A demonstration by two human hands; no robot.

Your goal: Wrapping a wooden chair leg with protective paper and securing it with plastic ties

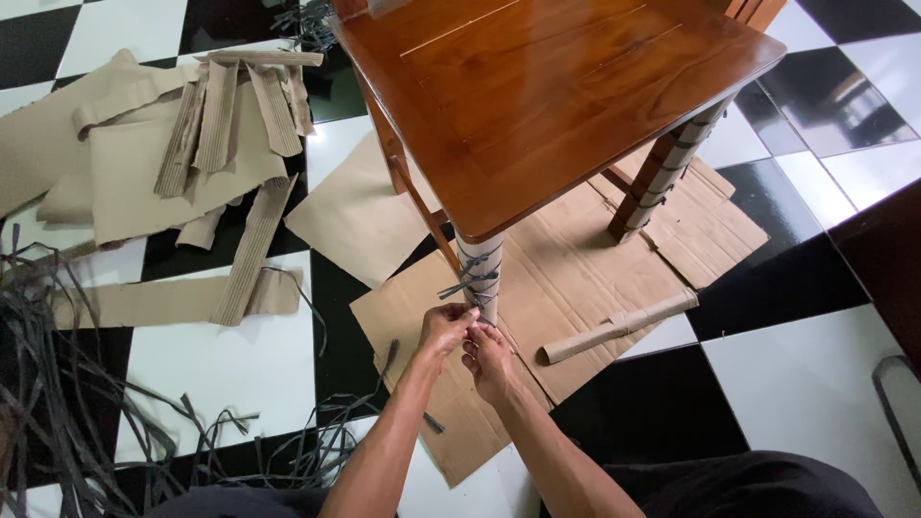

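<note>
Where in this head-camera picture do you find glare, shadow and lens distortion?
Head view: glare shows on the glossy black floor tiles at upper right and as a sheen on the chair seat; soft shadow lies on the cardboard under the seat; the wide lens bends the tile lines near the edges; both hands, left hand and right hand, look sharp.

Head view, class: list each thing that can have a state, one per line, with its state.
Chair: upright on flattened cardboard.
Front leg: wrapped, tied with dark strap.
Far leg: wrapped and strapped.
Cardboard roll: lying loose.
Left hand: pinching strap at leg.
Right hand: beside it, at the leg.
</note>
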